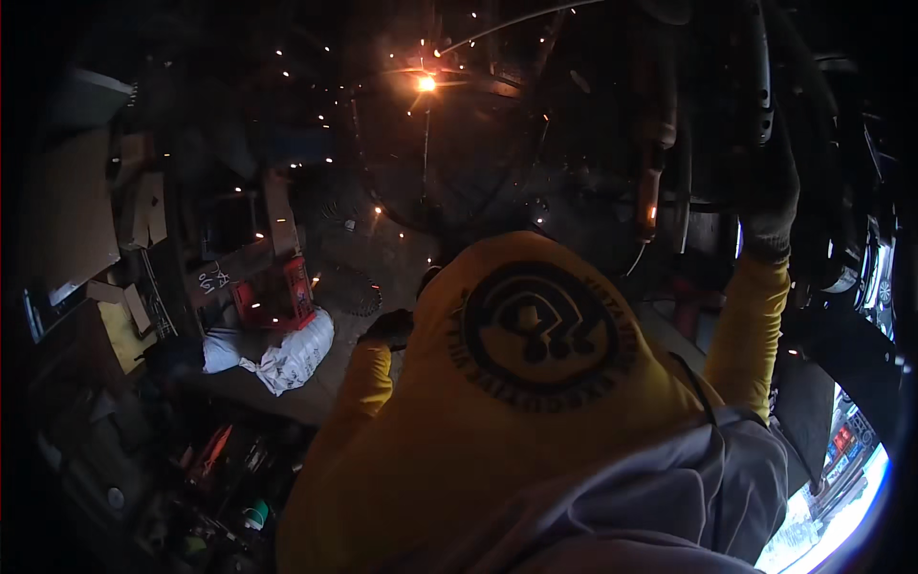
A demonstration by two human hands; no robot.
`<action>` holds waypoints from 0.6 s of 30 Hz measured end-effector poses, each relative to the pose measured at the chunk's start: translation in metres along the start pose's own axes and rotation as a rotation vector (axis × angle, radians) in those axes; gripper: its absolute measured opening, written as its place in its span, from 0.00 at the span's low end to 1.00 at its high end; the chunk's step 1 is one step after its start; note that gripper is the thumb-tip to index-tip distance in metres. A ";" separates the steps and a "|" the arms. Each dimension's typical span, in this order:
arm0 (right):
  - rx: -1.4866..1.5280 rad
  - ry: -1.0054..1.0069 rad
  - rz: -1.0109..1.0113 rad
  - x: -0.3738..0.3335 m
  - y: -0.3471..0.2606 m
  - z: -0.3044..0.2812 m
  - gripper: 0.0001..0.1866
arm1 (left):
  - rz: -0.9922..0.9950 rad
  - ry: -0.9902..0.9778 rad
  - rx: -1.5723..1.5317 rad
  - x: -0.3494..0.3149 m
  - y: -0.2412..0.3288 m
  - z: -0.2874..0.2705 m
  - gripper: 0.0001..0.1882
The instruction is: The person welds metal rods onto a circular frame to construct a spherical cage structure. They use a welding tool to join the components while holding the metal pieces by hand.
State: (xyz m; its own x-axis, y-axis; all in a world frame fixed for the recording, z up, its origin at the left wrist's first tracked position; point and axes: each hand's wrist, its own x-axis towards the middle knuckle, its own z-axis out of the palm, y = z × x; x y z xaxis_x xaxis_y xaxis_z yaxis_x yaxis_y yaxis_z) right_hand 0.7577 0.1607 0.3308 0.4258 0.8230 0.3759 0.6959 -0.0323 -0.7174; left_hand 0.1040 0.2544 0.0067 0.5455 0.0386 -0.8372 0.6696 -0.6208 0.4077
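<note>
My right hand [771, 196], in a dark knitted glove, is raised on the right beside a metal tube with holes [762, 86]. Its fingers fade into shadow, so I cannot tell whether it grips the tube. My left hand [387, 328], also dark-gloved, is low beside my yellow shirt; its fingers are too dark to read. At the top centre a bright orange glow [427, 84] throws sparks, with a thin pale rod [516, 19] slanting up to the right from near it. To the right hangs a worn brownish handle-like tool [649, 187].
Left of me on the floor lie a white sack [295, 352] and a red crate [277, 295]. Cardboard boxes [143, 210] stand further left. Dark clutter with a green-and-white container [255, 515] fills the lower left. Bright daylight and shelving [846, 450] show at the lower right.
</note>
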 end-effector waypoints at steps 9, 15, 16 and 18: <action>0.080 -0.015 0.309 -0.004 -0.018 0.008 0.34 | 0.027 0.006 0.022 0.001 -0.004 0.010 0.18; 0.225 0.018 0.297 -0.005 -0.025 0.009 0.34 | 0.059 0.000 0.065 0.004 -0.012 0.008 0.16; 0.222 -0.007 0.308 -0.005 -0.023 0.007 0.34 | 0.064 0.003 0.065 0.004 -0.013 0.010 0.16; 0.221 -0.036 0.316 -0.004 -0.023 0.007 0.34 | 0.068 0.013 0.064 0.007 -0.017 0.016 0.16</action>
State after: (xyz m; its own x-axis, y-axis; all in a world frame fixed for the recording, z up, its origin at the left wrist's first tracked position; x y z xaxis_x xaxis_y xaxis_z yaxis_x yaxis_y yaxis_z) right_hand 0.7358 0.1620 0.3416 0.5758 0.8117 0.0981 0.3907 -0.1678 -0.9051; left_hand 0.0883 0.2528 -0.0116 0.5953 0.0046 -0.8035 0.5977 -0.6709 0.4390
